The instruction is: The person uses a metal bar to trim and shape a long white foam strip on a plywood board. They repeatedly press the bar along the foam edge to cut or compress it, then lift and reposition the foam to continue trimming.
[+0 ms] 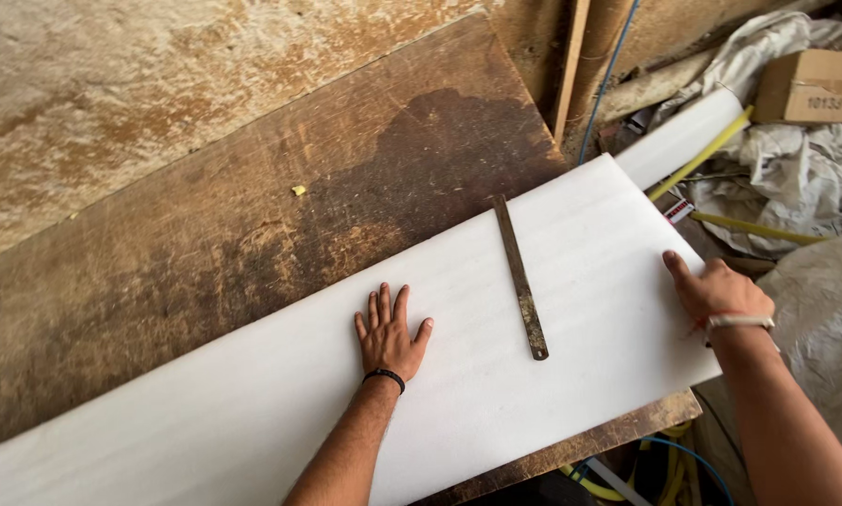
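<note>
White foam sheet (280, 394) is laid lengthwise lower-left to upper-right, pressed by left hand (388, 335), fingers spread; right hand (716, 290) apparently flat at its edge.

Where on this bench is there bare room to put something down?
Bare wooden bench beyond the white foam sheet. On the sheet, between left hand and metal ruler. Crowded past the right hand: crumpled sheeting, cardboard box.

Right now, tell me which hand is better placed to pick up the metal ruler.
Probably the left hand. It lies flat on the white foam sheet, close beside the lower end of the metal ruler. The right hand rests at the sheet's far right edge, farther from the ruler.
</note>
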`<action>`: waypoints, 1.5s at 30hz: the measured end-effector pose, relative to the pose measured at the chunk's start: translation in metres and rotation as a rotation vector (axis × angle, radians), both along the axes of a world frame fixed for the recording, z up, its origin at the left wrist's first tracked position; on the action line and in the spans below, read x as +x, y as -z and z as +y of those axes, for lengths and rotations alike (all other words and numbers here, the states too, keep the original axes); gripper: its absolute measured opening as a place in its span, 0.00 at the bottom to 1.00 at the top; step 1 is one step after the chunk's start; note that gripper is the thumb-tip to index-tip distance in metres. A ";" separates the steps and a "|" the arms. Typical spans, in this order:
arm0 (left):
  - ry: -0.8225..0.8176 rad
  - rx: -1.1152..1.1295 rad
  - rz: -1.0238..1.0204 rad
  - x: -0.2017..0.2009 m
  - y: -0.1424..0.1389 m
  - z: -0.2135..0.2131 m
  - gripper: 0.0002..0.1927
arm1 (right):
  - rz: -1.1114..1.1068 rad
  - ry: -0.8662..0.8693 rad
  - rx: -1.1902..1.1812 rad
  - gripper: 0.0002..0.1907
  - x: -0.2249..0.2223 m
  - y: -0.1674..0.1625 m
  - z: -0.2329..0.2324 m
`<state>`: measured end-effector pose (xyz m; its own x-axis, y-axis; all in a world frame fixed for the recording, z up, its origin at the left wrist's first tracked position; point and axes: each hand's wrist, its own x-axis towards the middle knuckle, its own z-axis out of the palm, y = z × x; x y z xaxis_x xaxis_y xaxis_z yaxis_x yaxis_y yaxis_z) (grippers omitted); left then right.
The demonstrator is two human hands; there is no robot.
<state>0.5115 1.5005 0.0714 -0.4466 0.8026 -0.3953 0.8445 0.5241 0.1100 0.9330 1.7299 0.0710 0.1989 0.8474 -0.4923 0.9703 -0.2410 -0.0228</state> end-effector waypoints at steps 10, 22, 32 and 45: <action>0.049 -0.002 0.032 0.011 0.009 -0.003 0.41 | 0.085 0.033 0.074 0.37 0.007 -0.005 -0.005; 0.031 -0.030 0.069 -0.001 0.051 0.002 0.43 | 0.181 -0.080 0.076 0.33 -0.004 -0.001 0.016; -0.405 -0.028 0.047 0.100 0.045 0.065 0.52 | 0.539 -0.326 0.049 0.46 -0.041 0.033 0.093; -0.448 -0.260 -0.123 0.171 0.027 0.098 0.62 | 1.477 -0.086 -0.247 0.67 -0.038 0.063 0.149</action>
<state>0.6828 1.5984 0.0445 -0.6612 0.4118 -0.6271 0.5203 0.8539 0.0121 0.8949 1.8785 0.0083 -0.6362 0.6984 -0.3279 0.1207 -0.3296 -0.9364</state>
